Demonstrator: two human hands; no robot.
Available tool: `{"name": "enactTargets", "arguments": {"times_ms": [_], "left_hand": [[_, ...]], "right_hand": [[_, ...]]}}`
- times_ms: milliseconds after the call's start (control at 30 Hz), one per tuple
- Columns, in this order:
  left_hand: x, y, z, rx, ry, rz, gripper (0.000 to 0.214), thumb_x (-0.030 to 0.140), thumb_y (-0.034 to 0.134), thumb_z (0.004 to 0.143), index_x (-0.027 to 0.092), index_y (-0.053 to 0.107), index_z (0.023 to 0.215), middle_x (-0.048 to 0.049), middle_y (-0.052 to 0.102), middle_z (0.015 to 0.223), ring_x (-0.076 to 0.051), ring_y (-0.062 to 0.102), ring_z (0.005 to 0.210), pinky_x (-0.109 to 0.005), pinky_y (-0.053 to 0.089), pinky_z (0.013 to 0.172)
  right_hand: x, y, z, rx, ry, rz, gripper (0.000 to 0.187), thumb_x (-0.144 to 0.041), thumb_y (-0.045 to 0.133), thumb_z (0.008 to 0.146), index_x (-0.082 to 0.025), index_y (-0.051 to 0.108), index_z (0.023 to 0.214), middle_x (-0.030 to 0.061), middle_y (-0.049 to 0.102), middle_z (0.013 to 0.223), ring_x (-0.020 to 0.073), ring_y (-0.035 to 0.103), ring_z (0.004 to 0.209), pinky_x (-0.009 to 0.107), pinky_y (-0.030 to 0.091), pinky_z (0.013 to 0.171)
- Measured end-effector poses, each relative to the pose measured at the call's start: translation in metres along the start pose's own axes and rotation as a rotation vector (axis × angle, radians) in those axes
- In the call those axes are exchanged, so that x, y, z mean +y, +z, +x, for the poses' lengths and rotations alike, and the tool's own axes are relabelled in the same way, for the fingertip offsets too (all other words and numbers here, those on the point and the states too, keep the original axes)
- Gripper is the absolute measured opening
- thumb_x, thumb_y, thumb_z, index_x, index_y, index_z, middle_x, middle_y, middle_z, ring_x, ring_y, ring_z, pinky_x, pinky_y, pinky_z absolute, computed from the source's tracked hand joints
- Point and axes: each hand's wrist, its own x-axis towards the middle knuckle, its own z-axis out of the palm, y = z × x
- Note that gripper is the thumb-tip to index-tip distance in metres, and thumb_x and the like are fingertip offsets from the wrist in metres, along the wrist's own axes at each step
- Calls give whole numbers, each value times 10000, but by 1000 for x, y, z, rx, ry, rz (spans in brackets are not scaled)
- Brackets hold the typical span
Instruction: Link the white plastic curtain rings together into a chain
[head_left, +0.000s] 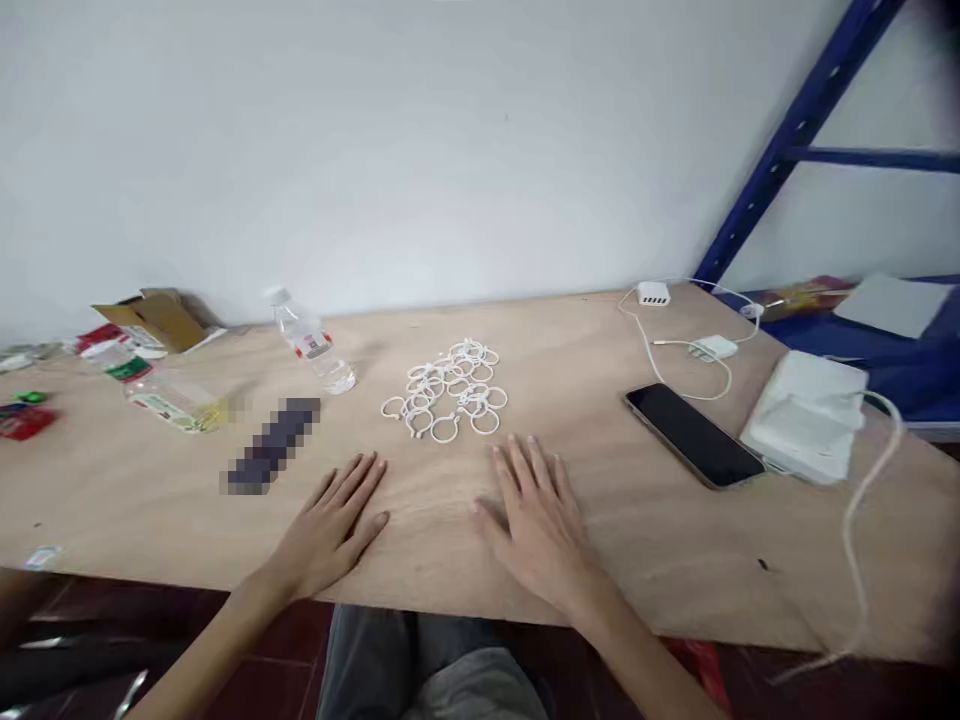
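Observation:
Both palms face down on the wooden tabletop (435, 540). My left hand (326, 530) lies flat with its fingers stretched forward and its thumb apart, holding nothing. To the right, my right hand (536, 520) is also flat, fingers spread, with nothing in it. Just beyond the fingertips, between the two hands, is a loose pile of white rings (445, 429), several of them overlapping. They look like plastic curtain rings with small eyelets. Neither hand touches them.
Left of the rings stand a clear water bottle (313, 342), a second bottle (161, 393), a pixelated dark object (274, 447) and an open cardboard box (161, 320). On the right lie a smartphone (694, 435), a white power strip (806, 415), a charger (714, 347) and cables. A blue metal frame (795, 130) rises behind.

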Motion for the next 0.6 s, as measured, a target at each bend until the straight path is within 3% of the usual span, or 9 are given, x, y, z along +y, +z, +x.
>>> {"name": "enactTargets", "arguments": {"times_ms": [233, 400, 600], "left_hand": [[3, 4, -3, 90, 25, -27, 677, 496, 362, 963, 275, 59, 1525, -37, 233, 1574, -257, 249, 1447, -474, 261, 1158], [1, 7, -3, 143, 38, -17, 691, 507, 383, 951, 245, 102, 1526, -43, 236, 1573, -261, 260, 1444, -472, 291, 1143], [3, 8, -2, 201, 48, -71, 683, 505, 405, 943, 201, 191, 1516, -72, 277, 1560, -274, 271, 1438, -480, 285, 1147]], "right_hand": [[7, 18, -2, 57, -43, -82, 724, -605, 310, 919, -159, 314, 1489, 100, 223, 1575, 319, 151, 1460, 571, 138, 1164], [8, 20, -1, 59, -98, -155, 650, -556, 340, 931, -230, 303, 1492, 36, 242, 1572, 301, 184, 1455, 561, 226, 1149], [8, 21, 1, 64, -88, -245, 701, -568, 371, 916, -207, 260, 1506, 46, 251, 1567, 289, 214, 1449, 535, 267, 1146]]}}
